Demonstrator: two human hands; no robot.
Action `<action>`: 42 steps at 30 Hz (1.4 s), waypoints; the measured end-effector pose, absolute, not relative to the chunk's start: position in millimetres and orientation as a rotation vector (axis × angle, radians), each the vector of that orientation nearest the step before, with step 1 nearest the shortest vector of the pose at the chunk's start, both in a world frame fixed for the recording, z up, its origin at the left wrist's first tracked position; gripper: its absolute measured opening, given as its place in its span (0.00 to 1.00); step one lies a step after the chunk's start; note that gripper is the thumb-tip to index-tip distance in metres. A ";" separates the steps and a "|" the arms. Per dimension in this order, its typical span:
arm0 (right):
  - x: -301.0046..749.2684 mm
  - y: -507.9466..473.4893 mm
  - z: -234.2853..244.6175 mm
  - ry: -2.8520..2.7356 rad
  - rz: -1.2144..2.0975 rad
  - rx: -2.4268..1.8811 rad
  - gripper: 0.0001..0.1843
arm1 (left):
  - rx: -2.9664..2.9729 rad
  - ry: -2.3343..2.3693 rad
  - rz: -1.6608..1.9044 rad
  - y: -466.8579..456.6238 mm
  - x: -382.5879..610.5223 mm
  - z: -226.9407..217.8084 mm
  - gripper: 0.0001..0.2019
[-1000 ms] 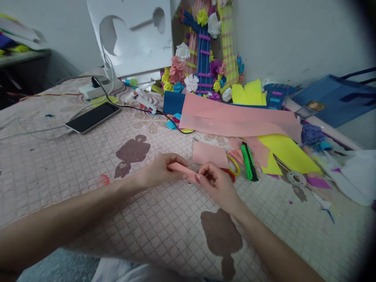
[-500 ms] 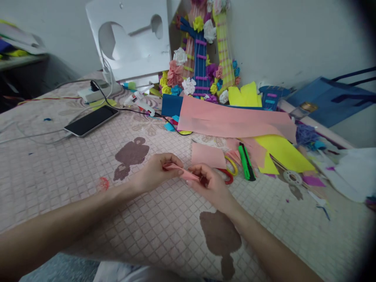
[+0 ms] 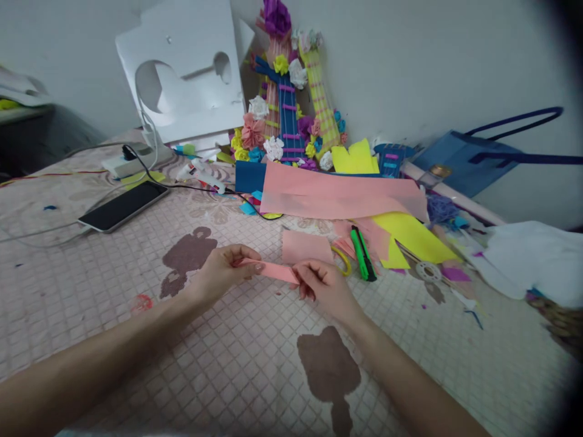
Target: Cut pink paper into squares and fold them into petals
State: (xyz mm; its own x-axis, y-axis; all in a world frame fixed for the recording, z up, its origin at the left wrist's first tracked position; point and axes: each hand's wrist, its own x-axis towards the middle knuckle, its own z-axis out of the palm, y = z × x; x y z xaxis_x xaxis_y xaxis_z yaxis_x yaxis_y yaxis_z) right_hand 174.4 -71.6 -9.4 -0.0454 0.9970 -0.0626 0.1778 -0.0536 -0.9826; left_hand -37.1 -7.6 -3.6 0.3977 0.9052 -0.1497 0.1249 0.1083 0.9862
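A narrow folded strip of pink paper (image 3: 276,271) is stretched between my two hands, above the table. My left hand (image 3: 230,267) pinches its left end between thumb and fingers. At the other end, my right hand (image 3: 321,282) is closed on the strip, with some fingers curled underneath. Just behind my right hand lies a flat pink paper piece (image 3: 307,245). The yellow handle of a pair of scissors (image 3: 345,262) shows beside it, partly hidden. A green utility knife (image 3: 362,254) rests further right.
Large pink paper (image 3: 337,193) and yellow sheets (image 3: 410,233) lie behind my hands. A phone (image 3: 124,206), glue gun (image 3: 203,176) and power strip (image 3: 136,159) with cables are at left. Paper-flowered guitar shapes (image 3: 288,115) lean on the wall. A blue bag (image 3: 469,161) stands right.
The pink strip, bunched and tilted before, is now held flatter and more of it shows between my hands. My hands have moved slightly apart. The whole view has shifted.
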 end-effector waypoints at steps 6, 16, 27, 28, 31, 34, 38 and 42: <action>171.0 -70.4 -10.4 -1.368 1.292 -1.262 0.21 | 1.278 0.998 0.753 -11.1 -35.5 -0.6 0.14; 159.7 -70.5 -14.2 -1.298 1.274 -1.328 0.19 | 1.294 1.016 0.764 -12.5 -34.6 -3.0 0.14; 162.3 -73.4 -12.9 -1.657 0.982 -1.374 0.13 | 1.472 0.985 0.755 -19.6 -33.6 -1.6 0.11; 161.1 -73.5 -12.2 -1.665 0.968 -1.366 0.13 | 1.488 0.966 0.743 -21.1 -33.0 -1.2 0.11; 159.1 -73.3 -11.8 -1.654 1.013 -1.358 0.13 | 1.508 0.938 0.707 -23.8 -31.8 -0.8 0.11; 160.1 -72.7 -13.6 -1.646 1.019 -1.389 0.12 | 1.509 0.942 0.682 -22.6 -32.7 -1.3 0.09; 162.1 -72.5 -16.0 -1.591 1.039 -1.404 0.12 | 1.513 0.937 0.656 -16.9 -36.9 -1.4 0.10; 163.7 -72.7 -17.0 -1.401 1.177 -1.382 0.16 | 1.446 0.905 0.705 -11.2 -41.0 -1.1 0.14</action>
